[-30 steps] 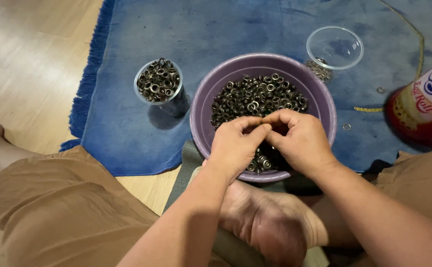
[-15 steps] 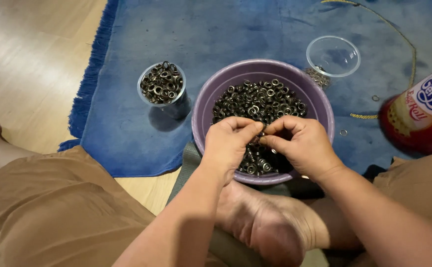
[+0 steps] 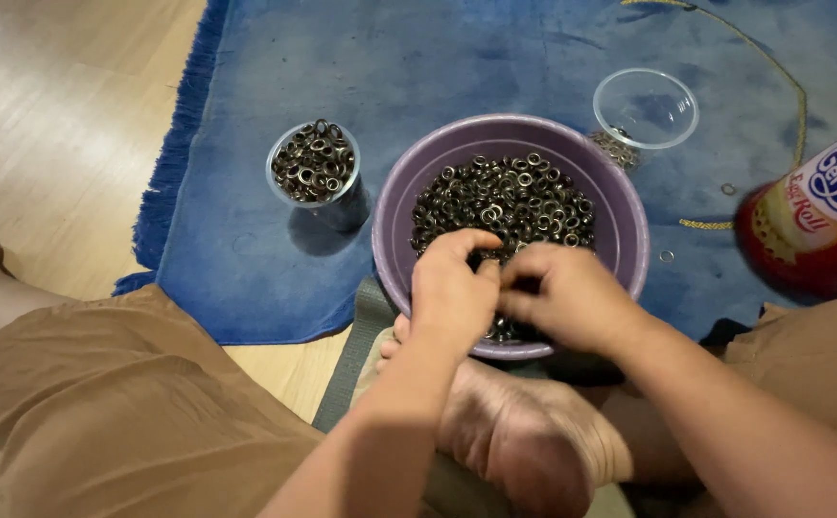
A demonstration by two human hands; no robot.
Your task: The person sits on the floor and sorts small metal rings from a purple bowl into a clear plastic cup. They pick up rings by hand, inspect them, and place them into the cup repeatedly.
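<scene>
Left hand [image 3: 452, 293] and right hand [image 3: 572, 297] together over near rim of purple bowl [image 3: 395, 206], fingertips touching among small dark metal rings [image 3: 505, 197]. Whether ring is pinched: cannot tell. Left of left hand, clear cup full of rings [image 3: 315, 163]. Beyond right hand, nearly empty clear cup [image 3: 645, 101]. Far right of right hand, red can [image 3: 816, 221]. All on blue rug [image 3: 438, 58]. Below hands, bare foot [image 3: 524, 441].
</scene>
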